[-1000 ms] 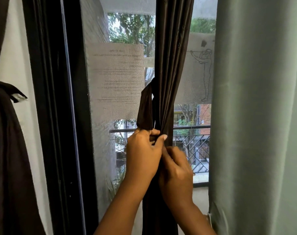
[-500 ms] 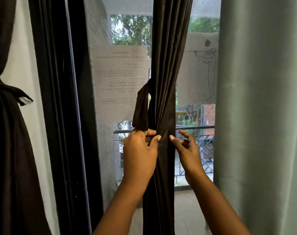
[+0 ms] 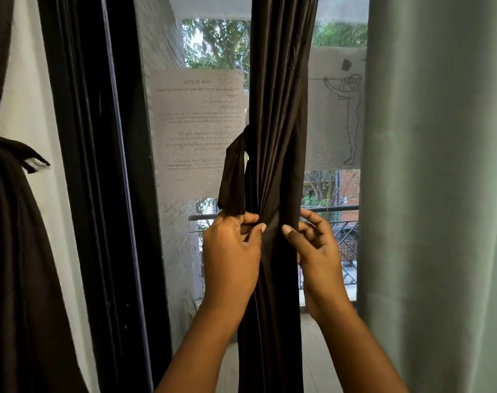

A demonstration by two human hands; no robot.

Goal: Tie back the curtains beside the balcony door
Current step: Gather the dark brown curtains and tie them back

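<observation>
A dark brown curtain [image 3: 278,114] hangs bunched in front of the balcony door's screen. A matching tie-back strap [image 3: 232,177] loops off its left side at mid height and hangs down. My left hand [image 3: 230,253] pinches the strap's lower end against the curtain's left edge. My right hand [image 3: 317,251] is on the curtain's right side, thumb pressed on the front folds and fingers curled behind them.
A pale green curtain [image 3: 440,180] fills the right side. The black door frame [image 3: 99,180] stands at the left, and beyond it hangs another dark curtain [image 3: 17,251], tied back. Papers [image 3: 196,131] are stuck on the screen. A balcony railing [image 3: 338,208] shows outside.
My right hand came off the front of the curtain, swung out to its right side, then closed in to grip the folds. My left hand kept its hold on the strap.
</observation>
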